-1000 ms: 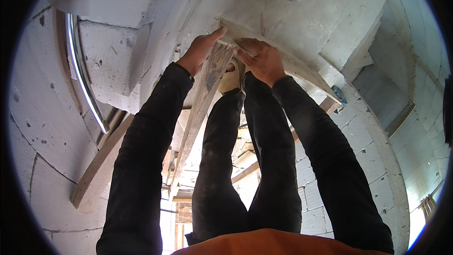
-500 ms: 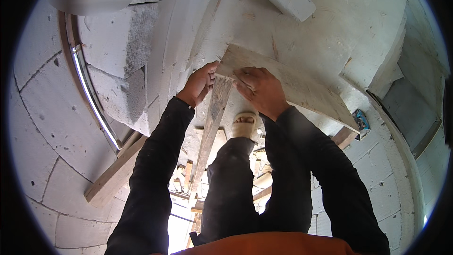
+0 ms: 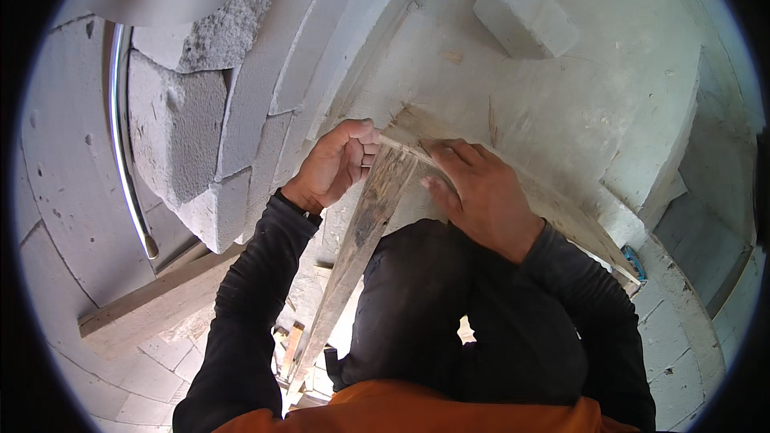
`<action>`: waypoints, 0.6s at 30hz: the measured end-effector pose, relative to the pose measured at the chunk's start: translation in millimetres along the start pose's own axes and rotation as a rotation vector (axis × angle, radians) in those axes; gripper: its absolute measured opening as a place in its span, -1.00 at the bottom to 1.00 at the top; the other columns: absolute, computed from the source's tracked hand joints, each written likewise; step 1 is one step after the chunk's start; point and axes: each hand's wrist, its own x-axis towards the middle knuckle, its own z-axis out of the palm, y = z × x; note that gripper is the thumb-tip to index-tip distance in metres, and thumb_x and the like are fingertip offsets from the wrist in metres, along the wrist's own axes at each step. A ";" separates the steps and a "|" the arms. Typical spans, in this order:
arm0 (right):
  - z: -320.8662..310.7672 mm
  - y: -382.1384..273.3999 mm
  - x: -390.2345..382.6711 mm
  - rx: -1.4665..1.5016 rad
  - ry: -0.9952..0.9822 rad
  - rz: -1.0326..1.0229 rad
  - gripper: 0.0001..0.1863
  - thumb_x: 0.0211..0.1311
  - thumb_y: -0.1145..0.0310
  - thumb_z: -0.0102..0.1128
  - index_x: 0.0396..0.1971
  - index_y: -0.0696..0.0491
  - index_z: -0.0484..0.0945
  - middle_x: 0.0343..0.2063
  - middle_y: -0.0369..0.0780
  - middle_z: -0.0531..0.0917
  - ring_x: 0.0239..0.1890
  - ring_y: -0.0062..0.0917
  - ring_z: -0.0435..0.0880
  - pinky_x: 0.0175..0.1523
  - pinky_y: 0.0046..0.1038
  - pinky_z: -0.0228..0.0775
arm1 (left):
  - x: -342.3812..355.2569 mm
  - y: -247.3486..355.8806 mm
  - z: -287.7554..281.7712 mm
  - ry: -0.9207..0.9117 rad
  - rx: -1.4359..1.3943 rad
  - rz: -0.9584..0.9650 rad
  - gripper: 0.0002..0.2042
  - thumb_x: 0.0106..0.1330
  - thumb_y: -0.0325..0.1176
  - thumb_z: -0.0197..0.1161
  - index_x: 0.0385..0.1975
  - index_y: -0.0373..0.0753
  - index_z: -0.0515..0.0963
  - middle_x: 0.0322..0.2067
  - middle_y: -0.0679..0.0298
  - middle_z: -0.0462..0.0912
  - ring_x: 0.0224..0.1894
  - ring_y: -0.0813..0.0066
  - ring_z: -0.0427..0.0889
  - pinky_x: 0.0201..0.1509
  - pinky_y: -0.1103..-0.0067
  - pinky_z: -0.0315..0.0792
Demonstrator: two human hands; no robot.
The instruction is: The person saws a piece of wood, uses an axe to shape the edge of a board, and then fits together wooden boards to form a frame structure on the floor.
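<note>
A wide wooden board (image 3: 553,200) slopes down toward the right, with its near-left end on top of a narrow wooden post (image 3: 373,200). My left hand (image 3: 327,167) is at that end, its fingers curled and their tips against the board's corner. Whether something small is also between these fingers is hidden. Across the board's near edge lies my right hand (image 3: 489,196), fingers over the top and thumb below the edge. The post runs down beside my bent leg, and its lower end is among wood scraps.
At left rises a wall of pale blocks (image 3: 172,128), with a thin metal bar (image 3: 128,144) along it. Below it a timber beam (image 3: 160,297) juts out. A loose white block (image 3: 525,12) lies beyond the board. A small blue item (image 3: 634,261) sits by the board's right end.
I have come lower and closer to the board, and my knee now hides my foot. My right hand has its fingers more spread along the board's edge; my left hand stays by the corner.
</note>
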 end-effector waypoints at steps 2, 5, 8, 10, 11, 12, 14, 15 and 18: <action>1.5 1.0 -0.6 -0.025 0.016 -0.013 -0.55 0.40 0.27 0.31 0.21 0.11 0.58 -0.03 -0.08 0.70 -0.06 -0.14 0.71 0.06 -0.19 0.58 | 5.8 0.8 -0.9 -0.025 0.017 -0.015 -0.45 0.49 0.16 0.12 0.07 -0.26 0.67 0.00 0.23 0.77 -0.05 0.46 0.68 0.14 0.48 0.47; 5.0 2.9 1.3 -0.050 0.034 -0.029 -0.57 0.42 0.27 0.29 0.22 0.11 0.58 -0.06 -0.06 0.72 -0.07 -0.12 0.72 0.04 -0.17 0.59 | 10.3 -0.8 -2.3 0.012 0.022 -0.007 -0.47 0.50 0.17 0.17 0.05 -0.23 0.65 -0.05 0.27 0.76 -0.06 0.49 0.67 0.12 0.49 0.48; 7.2 -2.3 -2.9 -0.072 0.021 -0.001 -0.58 0.46 0.29 0.25 0.24 0.09 0.58 -0.07 -0.04 0.73 -0.08 -0.08 0.73 0.02 -0.16 0.59 | 9.8 -1.8 -0.7 0.014 0.040 -0.053 -0.53 0.52 0.14 0.22 0.02 -0.19 0.64 -0.09 0.31 0.74 -0.04 0.51 0.67 0.12 0.48 0.49; 4.2 -13.8 -1.8 -0.119 0.001 0.047 -0.57 0.46 0.32 0.26 0.27 0.06 0.58 -0.07 -0.04 0.73 -0.13 -0.09 0.75 -0.03 -0.18 0.61 | 11.9 0.7 -7.5 -0.011 0.068 -0.060 -0.56 0.53 0.10 0.22 0.03 -0.19 0.64 -0.08 0.32 0.73 -0.03 0.52 0.67 0.12 0.48 0.50; 6.3 -16.2 0.7 -0.133 0.013 0.024 -0.56 0.45 0.33 0.27 0.28 0.04 0.58 -0.08 -0.04 0.74 -0.16 -0.10 0.76 -0.05 -0.20 0.62 | 15.2 -2.7 -14.4 -0.024 0.079 -0.051 -0.57 0.55 0.08 0.21 0.05 -0.20 0.64 -0.06 0.31 0.73 -0.02 0.52 0.66 0.12 0.49 0.50; 8.5 -15.2 -0.6 -0.154 0.020 0.011 -0.55 0.45 0.35 0.27 0.30 0.03 0.58 -0.09 -0.04 0.74 -0.18 -0.11 0.76 -0.07 -0.22 0.63 | 16.3 -6.1 -11.6 -0.047 0.085 -0.046 -0.57 0.56 0.06 0.21 0.06 -0.21 0.63 -0.04 0.29 0.73 -0.02 0.51 0.66 0.12 0.49 0.50; 9.3 -14.8 -2.3 -0.144 0.013 0.027 -0.55 0.44 0.37 0.26 0.30 0.00 0.58 -0.08 -0.06 0.74 -0.18 -0.12 0.77 -0.08 -0.22 0.63 | 16.0 -11.6 -6.4 0.013 0.083 -0.036 -0.58 0.57 0.02 0.20 0.09 -0.24 0.63 -0.01 0.26 0.73 -0.01 0.49 0.66 0.13 0.48 0.51; 8.9 -15.9 -2.1 -0.112 0.001 0.056 -0.55 0.44 0.36 0.25 0.30 -0.02 0.58 -0.08 -0.08 0.74 -0.16 -0.12 0.76 -0.06 -0.20 0.62 | 14.2 -11.9 -3.5 0.046 0.083 -0.033 -0.58 0.58 0.00 0.20 0.11 -0.26 0.63 0.00 0.25 0.73 0.00 0.48 0.67 0.13 0.48 0.52; 13.7 -15.1 2.0 -0.019 0.035 0.068 -0.57 0.44 0.38 0.25 0.27 -0.01 0.59 -0.06 -0.09 0.75 -0.11 -0.12 0.77 -0.01 -0.20 0.62 | 26.7 -30.7 -11.5 -0.081 -0.087 0.053 -0.55 0.59 -0.02 0.22 0.16 -0.32 0.61 0.06 0.15 0.72 0.04 0.39 0.69 0.14 0.41 0.56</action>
